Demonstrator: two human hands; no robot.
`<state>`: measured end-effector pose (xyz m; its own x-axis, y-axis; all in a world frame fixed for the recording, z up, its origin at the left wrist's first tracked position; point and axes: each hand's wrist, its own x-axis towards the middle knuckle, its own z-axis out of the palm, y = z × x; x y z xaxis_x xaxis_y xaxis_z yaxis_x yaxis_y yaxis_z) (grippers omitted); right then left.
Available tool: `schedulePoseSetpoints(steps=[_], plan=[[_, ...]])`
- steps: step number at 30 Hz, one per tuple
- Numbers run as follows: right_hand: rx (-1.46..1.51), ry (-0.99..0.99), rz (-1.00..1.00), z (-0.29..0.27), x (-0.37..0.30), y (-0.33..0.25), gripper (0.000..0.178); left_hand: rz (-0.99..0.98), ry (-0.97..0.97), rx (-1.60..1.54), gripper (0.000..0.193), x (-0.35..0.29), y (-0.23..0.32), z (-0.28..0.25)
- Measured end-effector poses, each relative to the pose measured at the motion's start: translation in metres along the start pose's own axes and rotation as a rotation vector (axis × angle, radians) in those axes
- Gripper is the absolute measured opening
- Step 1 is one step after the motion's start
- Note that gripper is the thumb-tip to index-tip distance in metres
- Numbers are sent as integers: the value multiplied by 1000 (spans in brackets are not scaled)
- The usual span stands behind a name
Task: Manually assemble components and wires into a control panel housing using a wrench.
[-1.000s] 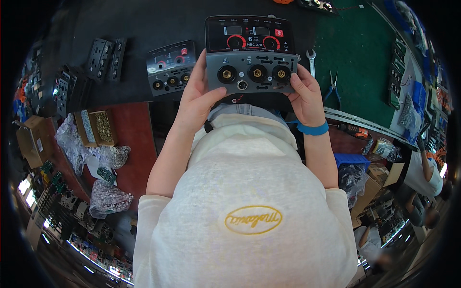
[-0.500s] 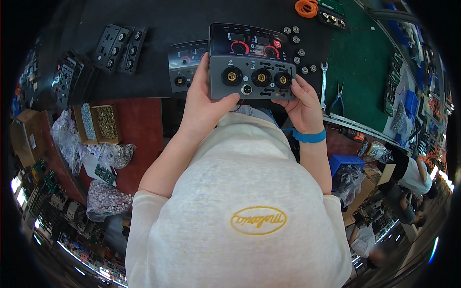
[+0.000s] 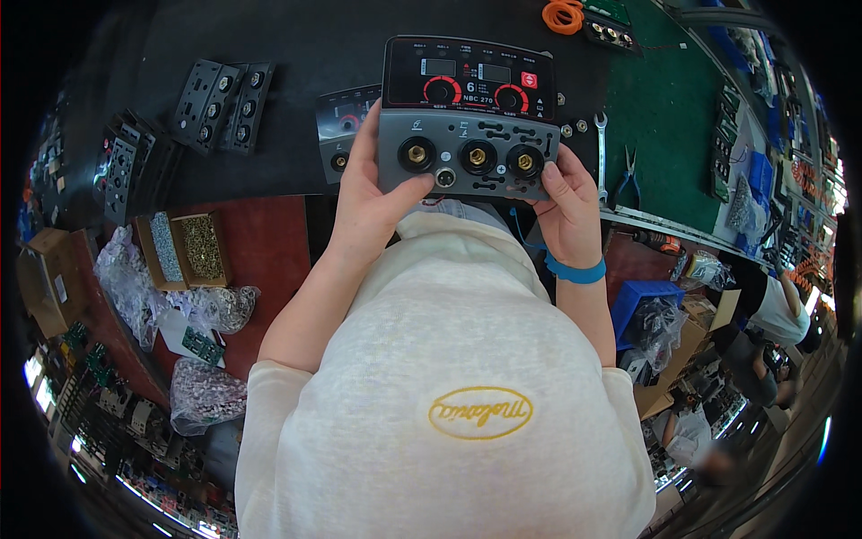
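Observation:
Between my two hands I hold up a grey-and-black control panel, its face turned toward me. Two red-ringed dials and small display windows mark its dark upper half. Three round sockets with brass centres and a small round connector sit in the grey lower half. My left hand grips the left edge, thumb across the lower front beside the small connector. My right hand grips the lower right corner, thumb on the front. The fingers behind the panel are hidden. A similar panel lies on the dark bench, partly behind the held one.
Grey socket plates lie at the bench's left. Several nuts, a wrench and pliers are at the right, partly on a green mat. Orange tubing is at the back. A hardware box stands lower left.
The panel has come slightly left and tilted so its face shows more squarely. It now covers some of the nuts behind it. Both hands keep their hold.

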<state>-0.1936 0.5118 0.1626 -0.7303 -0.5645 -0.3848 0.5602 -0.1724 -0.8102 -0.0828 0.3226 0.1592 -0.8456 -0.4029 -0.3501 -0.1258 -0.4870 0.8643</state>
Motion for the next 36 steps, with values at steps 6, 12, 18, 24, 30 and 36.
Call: schedulePoseSetpoints(steps=[6,12,18,24,30,36], plan=[[-16,-11,-14,5,0,-10,34,-52,-75,-121,79,4,0,-11],[-139,111,1,24,2,-28,29,580,-104,984,71,3,6,-4],[-154,170,-33,43,4,-41,27,868,-137,1073,49,16,-14,-6],[-105,47,-56,48,5,-57,37,493,-133,513,38,21,-14,2],[-911,603,-351,-110,61,-38,38,-337,-50,-292,29,23,-26,-9],[-1804,880,-43,-255,71,65,36,-385,-11,-368,30,19,-24,0]])
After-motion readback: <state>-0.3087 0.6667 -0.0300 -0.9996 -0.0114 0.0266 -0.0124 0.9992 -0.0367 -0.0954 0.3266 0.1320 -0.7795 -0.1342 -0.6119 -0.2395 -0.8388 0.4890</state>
